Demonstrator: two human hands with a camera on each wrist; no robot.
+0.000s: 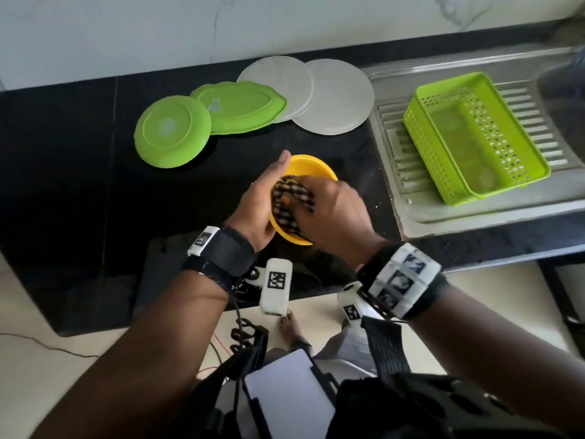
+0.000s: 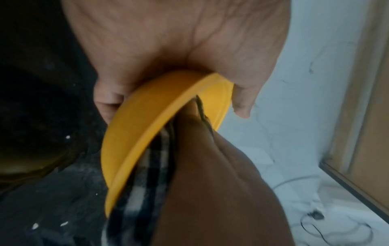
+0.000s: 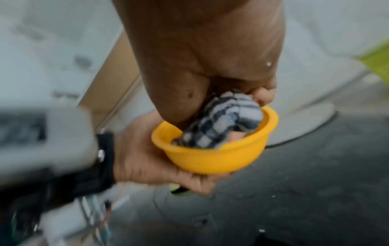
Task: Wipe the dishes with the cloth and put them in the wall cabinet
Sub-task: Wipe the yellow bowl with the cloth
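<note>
Now cloth fills yellow bowl rim-to-rim.

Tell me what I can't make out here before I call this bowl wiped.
- Yellow bowl inside: hidden in all views by the checked cloth and right hand.
- Left hand fingers: under the bowl in the head view.
- Wall cabinet: not identifiable in any view.
- Green basket contents: too washed out.
- Right wrist view: blurred.

A lime-green perforated plastic basket was seen on the ribbed stainless-steel drainboard, beside the black stone countertop; white marbled wall behind.
</note>
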